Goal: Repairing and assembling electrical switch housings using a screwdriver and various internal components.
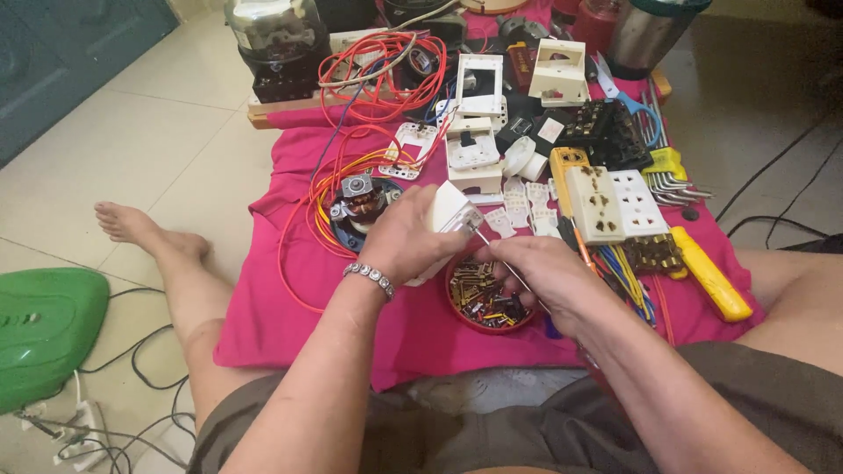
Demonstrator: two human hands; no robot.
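1. A white plastic switch box (446,213) is held in the left hand (406,239), the grip closed around its body, above the pink cloth (290,307).
2. A screwdriver (499,256) with a thin metal shaft is held in the right hand (546,274), the grip closed; its tip is set against the box.
3. A round red tray of small screws (485,298) is seen just below both hands.
4. White socket plates (615,204) and red wires (307,211) are laid near on the cloth.

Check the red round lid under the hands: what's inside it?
The red lid holds a heap of small screws and metal bits. The right hand covers its right edge; what lies there can't be seen.
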